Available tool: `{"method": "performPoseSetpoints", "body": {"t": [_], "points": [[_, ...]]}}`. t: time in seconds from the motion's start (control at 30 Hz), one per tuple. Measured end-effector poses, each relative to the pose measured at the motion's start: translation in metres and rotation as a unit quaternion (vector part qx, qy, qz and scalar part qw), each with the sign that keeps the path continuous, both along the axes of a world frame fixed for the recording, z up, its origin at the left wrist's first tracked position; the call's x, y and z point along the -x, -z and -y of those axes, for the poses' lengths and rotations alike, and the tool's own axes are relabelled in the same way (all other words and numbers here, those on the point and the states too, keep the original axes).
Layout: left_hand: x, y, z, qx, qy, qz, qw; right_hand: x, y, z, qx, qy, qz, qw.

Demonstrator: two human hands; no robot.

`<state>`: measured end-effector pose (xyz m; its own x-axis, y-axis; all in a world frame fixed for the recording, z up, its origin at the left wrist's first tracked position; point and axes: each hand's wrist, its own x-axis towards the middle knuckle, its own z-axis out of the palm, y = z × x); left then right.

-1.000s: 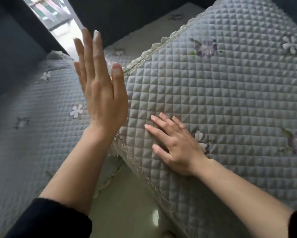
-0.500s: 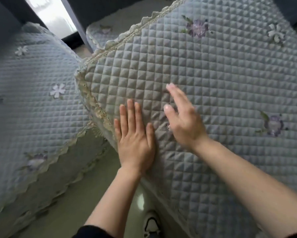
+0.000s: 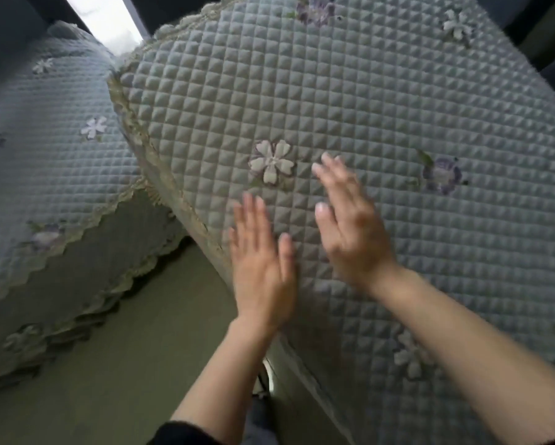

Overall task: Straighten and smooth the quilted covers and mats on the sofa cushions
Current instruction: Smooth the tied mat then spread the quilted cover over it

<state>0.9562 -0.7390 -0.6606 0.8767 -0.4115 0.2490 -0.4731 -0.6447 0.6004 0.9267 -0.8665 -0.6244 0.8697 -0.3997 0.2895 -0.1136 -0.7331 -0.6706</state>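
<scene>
Both hands flat with fingers straight: left hand (image 3: 263,268) by the lace edge (image 3: 186,200), right hand (image 3: 353,232) at its 2 o'clock, laid on the quilted cover (image 3: 366,91) spanning centre to 3 o'clock — probably pressing creases outward, though blur hides firm contact.

Both hands (image 3: 308,245) lie on the quilted cover (image 3: 382,101), another cover (image 3: 45,149) to its left.

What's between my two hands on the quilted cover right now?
Head view: only bare quilted cover lies between the left hand and right hand; a white embroidered flower sits just above the gap.
</scene>
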Motion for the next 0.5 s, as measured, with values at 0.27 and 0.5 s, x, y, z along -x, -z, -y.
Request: {"method": "performPoseSetpoints", "body": {"t": [0.27,0.5], "points": [[0.046,0.025,-0.009,-0.059,-0.013,-0.046,0.997,0.113,0.005,0.005,0.078,-0.035,0.147,0.985],[0.135,-0.005,-0.003,0.104,-0.05,0.003,0.993,0.203,0.107,-0.001,0.134,-0.131,-0.132,0.973]]}}
